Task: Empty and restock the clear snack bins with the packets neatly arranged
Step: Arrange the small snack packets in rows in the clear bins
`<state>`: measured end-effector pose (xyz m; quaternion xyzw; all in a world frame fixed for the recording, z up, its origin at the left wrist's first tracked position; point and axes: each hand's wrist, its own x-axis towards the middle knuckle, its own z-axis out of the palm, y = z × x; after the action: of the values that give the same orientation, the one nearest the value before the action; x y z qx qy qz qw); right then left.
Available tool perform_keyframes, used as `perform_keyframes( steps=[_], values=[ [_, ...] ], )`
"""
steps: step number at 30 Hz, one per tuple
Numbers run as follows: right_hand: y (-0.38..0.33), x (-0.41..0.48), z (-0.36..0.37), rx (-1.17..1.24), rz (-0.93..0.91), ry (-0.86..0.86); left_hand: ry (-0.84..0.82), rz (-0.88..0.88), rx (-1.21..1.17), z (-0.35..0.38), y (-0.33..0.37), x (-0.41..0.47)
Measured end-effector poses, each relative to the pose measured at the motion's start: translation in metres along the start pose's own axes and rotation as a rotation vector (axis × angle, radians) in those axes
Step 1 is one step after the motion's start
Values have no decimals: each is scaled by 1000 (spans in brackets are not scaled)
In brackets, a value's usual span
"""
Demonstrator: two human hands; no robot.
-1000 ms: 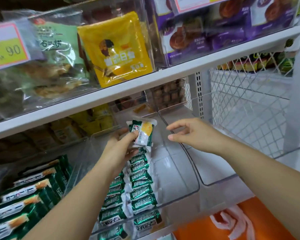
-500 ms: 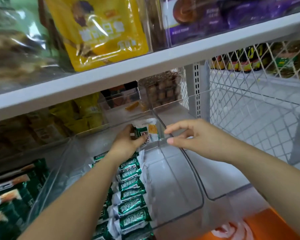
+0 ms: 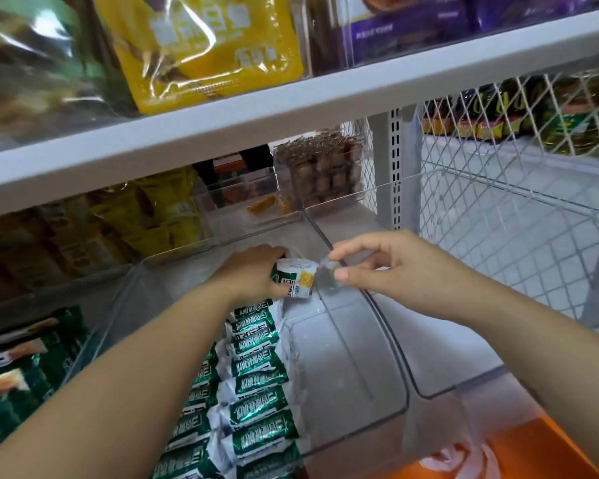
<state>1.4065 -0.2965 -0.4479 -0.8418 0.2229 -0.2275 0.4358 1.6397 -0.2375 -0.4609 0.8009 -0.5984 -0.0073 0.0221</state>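
Shop shelf [image 3: 291, 108], left hand [image 3: 253, 271] gripping green packet [image 3: 296, 280] inside clear bin [image 3: 343, 368], right hand [image 3: 395, 271] pinching its rim

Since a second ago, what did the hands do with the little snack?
The left hand carried the green packet down and away, to the back of the bin, still gripping it. The right hand closed in on the bin's rim and now seems to pinch it. The rows of packets stayed put.
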Motion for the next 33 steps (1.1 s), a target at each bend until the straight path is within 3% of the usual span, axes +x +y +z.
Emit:
perform_keyframes(
  steps=[5,10,23,33],
  values=[
    [0,-2,0,22,-17,-7,-65,-51,-94,-9,-4,6],
    [-1,-2,0,18,-8,-3,151,-34,-425,-20,-11,-2],
    [0,-2,3,19,-8,11,27,48,-223,-5,-6,-1],
    [1,-2,4,52,-36,13,83,-27,-409,1,-10,-2]
  ],
)
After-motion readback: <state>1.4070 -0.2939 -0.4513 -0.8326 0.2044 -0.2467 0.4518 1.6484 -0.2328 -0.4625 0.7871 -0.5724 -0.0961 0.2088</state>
